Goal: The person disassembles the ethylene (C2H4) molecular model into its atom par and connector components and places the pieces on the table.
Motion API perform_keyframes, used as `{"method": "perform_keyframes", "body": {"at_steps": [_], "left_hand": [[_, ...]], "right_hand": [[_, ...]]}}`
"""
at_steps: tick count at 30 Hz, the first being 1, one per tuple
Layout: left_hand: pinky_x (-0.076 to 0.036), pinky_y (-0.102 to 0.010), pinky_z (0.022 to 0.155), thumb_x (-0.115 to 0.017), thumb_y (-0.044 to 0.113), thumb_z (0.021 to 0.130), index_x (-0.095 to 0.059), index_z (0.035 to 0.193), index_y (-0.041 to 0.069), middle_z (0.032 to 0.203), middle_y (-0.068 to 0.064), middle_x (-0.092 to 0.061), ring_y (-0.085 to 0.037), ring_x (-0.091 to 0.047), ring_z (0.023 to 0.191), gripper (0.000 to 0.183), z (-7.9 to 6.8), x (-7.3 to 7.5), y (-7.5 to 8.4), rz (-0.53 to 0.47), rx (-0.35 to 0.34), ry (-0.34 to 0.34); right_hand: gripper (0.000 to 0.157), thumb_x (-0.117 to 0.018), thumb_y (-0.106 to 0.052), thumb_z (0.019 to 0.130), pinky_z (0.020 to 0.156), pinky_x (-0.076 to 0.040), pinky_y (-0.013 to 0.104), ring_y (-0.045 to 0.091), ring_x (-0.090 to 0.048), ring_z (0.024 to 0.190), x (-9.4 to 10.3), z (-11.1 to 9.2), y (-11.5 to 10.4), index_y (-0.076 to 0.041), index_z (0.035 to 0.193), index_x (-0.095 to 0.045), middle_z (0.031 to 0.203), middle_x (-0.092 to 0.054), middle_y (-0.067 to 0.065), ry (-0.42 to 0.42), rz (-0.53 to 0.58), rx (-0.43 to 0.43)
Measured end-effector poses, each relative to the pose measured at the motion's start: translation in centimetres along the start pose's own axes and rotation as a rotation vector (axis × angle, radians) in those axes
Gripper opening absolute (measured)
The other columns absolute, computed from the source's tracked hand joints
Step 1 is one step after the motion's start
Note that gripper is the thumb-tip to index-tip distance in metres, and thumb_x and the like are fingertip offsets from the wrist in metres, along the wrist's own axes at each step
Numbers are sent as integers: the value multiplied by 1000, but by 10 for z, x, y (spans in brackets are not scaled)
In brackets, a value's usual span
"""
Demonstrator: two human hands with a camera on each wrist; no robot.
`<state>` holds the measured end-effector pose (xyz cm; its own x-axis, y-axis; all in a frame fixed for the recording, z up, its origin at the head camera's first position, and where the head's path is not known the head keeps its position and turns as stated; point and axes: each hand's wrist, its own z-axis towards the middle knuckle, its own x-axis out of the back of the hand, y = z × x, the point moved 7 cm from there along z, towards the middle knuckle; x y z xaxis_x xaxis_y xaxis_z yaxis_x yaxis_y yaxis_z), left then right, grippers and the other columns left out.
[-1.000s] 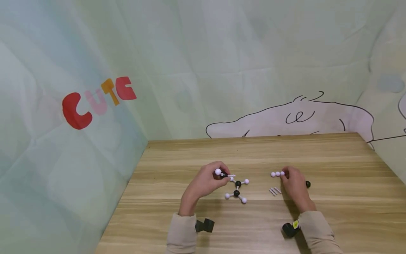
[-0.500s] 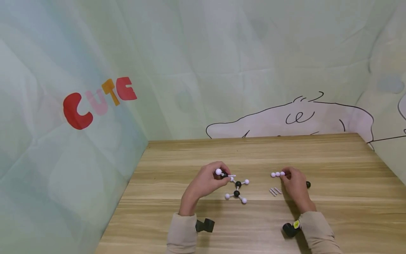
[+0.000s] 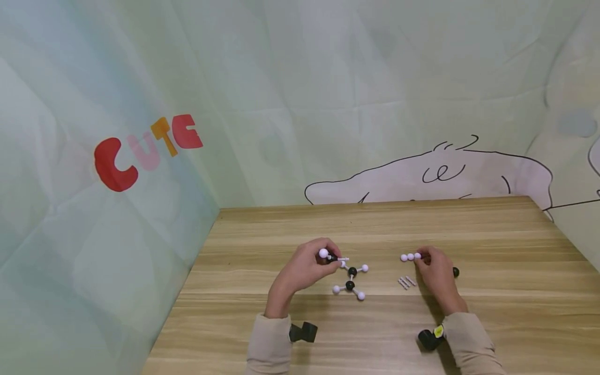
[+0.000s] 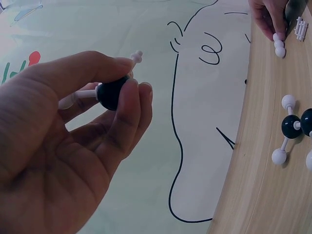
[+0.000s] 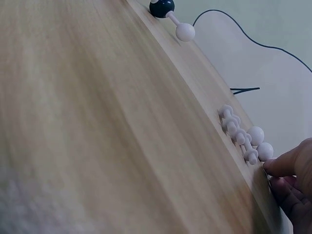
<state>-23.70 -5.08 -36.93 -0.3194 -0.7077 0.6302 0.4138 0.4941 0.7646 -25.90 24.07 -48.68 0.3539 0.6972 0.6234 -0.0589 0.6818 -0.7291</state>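
Note:
My left hand (image 3: 304, 266) is raised above the table and pinches a black ball (image 4: 110, 95) of a ball-and-stick molecular model between thumb and fingers. A white ball (image 3: 323, 253) is joined to it on one side, and a bare white connector stick (image 4: 137, 57) juts from another. Three loose white balls (image 3: 410, 257) lie in a short row. At the row's right end my right hand (image 3: 436, 273) pinches the last one, mostly covered by the fingertips in the right wrist view. Several loose connector sticks (image 5: 233, 126) lie beside that row.
On the table (image 3: 281, 224), between the hands, lies an assembled piece with two black balls (image 3: 350, 285) and several white balls joined by sticks. Beyond the right hand a black ball (image 3: 455, 272) shows partly. A printed curtain (image 3: 328, 104) hangs behind the table's far edge.

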Motion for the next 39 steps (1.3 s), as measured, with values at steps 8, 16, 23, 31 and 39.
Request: {"method": "perform_keyframes", "body": {"at_steps": [8,16,23,31,39], "left_hand": [[-48,-23,66,-69,15,88,-65,96,16,91,4,-63,-9,-55,74,10,0,-1,1,-2,-5,-9],[-48,-23,66,-69,15,88,-65,97,15,91,4,-63,-10,-55,74,10,1,-2,1,-8,-3,-15],[-47,-23,66,-69,15,87,-65,99,13,90,3,-62,-12,-56,74,13,1,-3,1,-10,6,-16],[-50,-23,72,-66,10,88,-64,105,12,97,1,-62,-10,-57,82,18,2,-6,2,-38,27,-40],[-53,-23,79,-65,5,88,-59,109,4,103,-7,-61,-12,-61,89,22,4,-11,3,-115,11,-60]], "right_hand": [[19,-66,4,82,67,-48,32,32,-64,80,2,-1,1,11,100,-63,91,-65,25,7,-12,-6],[25,-65,3,83,72,-50,40,34,-63,84,3,-4,-1,11,105,-59,96,-63,27,-11,-14,-35],[29,-65,-1,84,75,-49,45,37,-64,86,10,-7,-6,11,110,-59,98,-64,28,26,-13,-7],[31,-67,1,83,67,-50,32,33,-63,85,24,-13,-44,7,113,-60,104,-63,24,74,41,90],[31,-70,3,81,64,-47,15,20,-62,80,21,-27,-101,2,110,-62,101,-66,15,85,163,280]]}}
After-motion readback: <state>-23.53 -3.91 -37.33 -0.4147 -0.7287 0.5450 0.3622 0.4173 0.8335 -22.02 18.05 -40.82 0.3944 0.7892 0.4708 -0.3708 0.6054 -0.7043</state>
